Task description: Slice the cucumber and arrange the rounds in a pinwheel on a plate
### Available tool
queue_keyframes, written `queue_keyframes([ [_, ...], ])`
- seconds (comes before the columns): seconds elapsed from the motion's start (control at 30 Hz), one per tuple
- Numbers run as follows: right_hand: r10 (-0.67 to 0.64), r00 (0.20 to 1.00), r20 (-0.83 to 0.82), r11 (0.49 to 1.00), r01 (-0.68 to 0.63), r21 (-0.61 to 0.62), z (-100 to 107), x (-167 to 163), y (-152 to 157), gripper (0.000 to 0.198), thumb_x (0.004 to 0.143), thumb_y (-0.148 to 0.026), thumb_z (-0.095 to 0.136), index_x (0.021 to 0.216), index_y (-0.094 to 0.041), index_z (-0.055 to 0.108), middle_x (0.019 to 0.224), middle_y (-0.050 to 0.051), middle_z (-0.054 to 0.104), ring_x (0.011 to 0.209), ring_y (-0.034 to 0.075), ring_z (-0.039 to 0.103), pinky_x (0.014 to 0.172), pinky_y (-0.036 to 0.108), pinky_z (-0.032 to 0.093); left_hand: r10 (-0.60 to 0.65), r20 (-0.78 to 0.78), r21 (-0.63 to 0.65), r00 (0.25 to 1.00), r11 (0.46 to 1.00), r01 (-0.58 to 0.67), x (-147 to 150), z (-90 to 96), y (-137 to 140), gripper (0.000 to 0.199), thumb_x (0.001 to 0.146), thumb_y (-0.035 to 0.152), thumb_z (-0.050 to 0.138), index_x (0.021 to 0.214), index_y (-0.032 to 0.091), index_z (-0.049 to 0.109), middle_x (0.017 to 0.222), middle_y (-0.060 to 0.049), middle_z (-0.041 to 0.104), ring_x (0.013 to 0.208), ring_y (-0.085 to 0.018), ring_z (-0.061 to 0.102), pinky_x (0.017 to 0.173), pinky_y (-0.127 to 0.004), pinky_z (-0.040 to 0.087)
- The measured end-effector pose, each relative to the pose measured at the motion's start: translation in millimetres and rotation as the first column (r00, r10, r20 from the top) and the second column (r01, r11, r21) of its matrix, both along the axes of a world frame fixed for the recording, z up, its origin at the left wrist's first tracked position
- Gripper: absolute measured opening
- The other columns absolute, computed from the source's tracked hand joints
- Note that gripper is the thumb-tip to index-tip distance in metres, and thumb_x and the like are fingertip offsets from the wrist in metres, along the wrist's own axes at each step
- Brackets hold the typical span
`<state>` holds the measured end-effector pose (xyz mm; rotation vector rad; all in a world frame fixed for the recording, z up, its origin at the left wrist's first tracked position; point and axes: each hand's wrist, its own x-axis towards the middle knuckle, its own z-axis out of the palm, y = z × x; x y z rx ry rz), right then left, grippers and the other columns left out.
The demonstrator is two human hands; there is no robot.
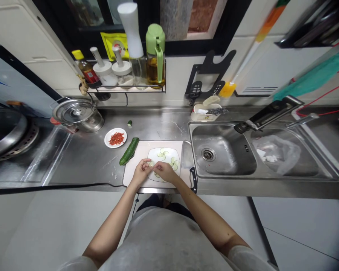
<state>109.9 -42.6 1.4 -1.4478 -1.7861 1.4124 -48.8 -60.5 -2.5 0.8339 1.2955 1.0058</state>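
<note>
Over a white square plate [165,153], my left hand [142,171] and my right hand [164,171] meet with fingertips pinched together. A small pale green cucumber slice [151,164] shows between them, partly hidden by the fingers. On the plate, thin cucumber slices [174,164] lie in curved pinwheel groups; my hands cover some of them. The plate rests on a pale cutting board [134,171]. A dark green cucumber [129,151] lies across the board's left edge. Along the right side is a kitchen knife [187,155] with a black handle toward me.
A small plate [106,140] of chopped red pieces and a cucumber end [129,123] sit beyond the board. At left stand a lidded steel pot [87,119] and a wok [5,131]. Right of the board is a double sink [224,150]. A rack [124,89] holds seasonings.
</note>
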Motion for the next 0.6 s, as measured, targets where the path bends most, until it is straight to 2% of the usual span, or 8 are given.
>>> queue_keyframes([
  [0.13,0.043,0.995,0.093,0.999,-0.046,0.029,-6,-4,13,0.010,0.081,-0.021,0.054,0.075,-0.019,0.062,0.065,-0.003,0.061,0.059,0.011,0.053,0.059,0.021,0.038,-0.012,-0.144,0.056,0.989,0.998,0.020,-5,-14.8,14,0.045,0.060,0.027,0.072,0.102,0.019,0.059,0.066,0.007,0.049,0.058,-0.007,0.045,0.059,-0.018,0.035],
  [0.3,0.078,0.955,0.285,0.988,-0.112,0.106,-12,-10,23,0.014,0.085,-0.020,0.051,0.078,-0.019,0.063,0.064,-0.003,0.060,0.059,0.011,0.050,0.056,0.021,0.033,-0.032,-0.381,0.083,0.924,0.994,0.069,-8,-19.8,25,0.041,0.064,0.021,0.068,0.104,0.022,0.063,0.069,0.005,0.054,0.060,-0.009,0.046,0.062,-0.020,0.037],
  [0.47,0.075,0.902,0.426,0.981,-0.144,0.131,-14,-18,28,0.017,0.090,-0.022,0.048,0.081,-0.018,0.062,0.072,0.000,0.061,0.067,0.013,0.053,0.058,0.022,0.031,-0.073,-0.584,0.118,0.808,0.978,0.173,-9,-21.1,29,0.042,0.070,0.016,0.061,0.111,0.025,0.062,0.078,0.002,0.061,0.064,-0.013,0.048,0.065,-0.024,0.036],
  [0.6,0.063,0.875,0.481,0.981,-0.144,0.132,-14,-25,28,0.019,0.092,-0.022,0.044,0.084,-0.017,0.060,0.083,0.005,0.064,0.076,0.015,0.056,0.062,0.024,0.033,-0.078,-0.715,0.158,0.694,0.950,0.270,-9,-22.3,31,0.042,0.074,0.012,0.058,0.113,0.025,0.063,0.084,-0.003,0.064,0.078,-0.019,0.053,0.075,-0.030,0.039],
])
